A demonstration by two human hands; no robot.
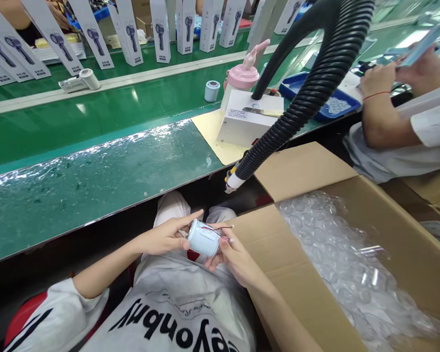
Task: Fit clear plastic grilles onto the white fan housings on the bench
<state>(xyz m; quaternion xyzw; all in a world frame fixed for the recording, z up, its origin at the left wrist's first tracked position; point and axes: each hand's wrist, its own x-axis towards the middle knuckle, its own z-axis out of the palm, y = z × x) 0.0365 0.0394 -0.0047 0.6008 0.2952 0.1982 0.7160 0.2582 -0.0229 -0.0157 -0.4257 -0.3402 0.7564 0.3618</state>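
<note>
Between my two hands, above my lap, is a light-blue cylindrical housing [204, 238] with thin red and dark wires coming out of its right end. My left hand [172, 234] grips its left end, thumb below and fingers over the top. My right hand [229, 252] closes around the right end near the wires; some of its fingers are hidden behind the housing. Above and to the right hangs the metal-tipped nozzle [231, 185] of a black corrugated hose [315, 93], apart from both hands.
A cardboard box [396, 215] of clear plastic domed covers [344, 264] stands at my right. On the green bench [105, 181] are a white machine [245, 120], a pink bottle [242, 76] and a similar cylinder [212, 91]. Printed boxes [161, 34] line the back. A co-worker's hands [381, 78] are at right.
</note>
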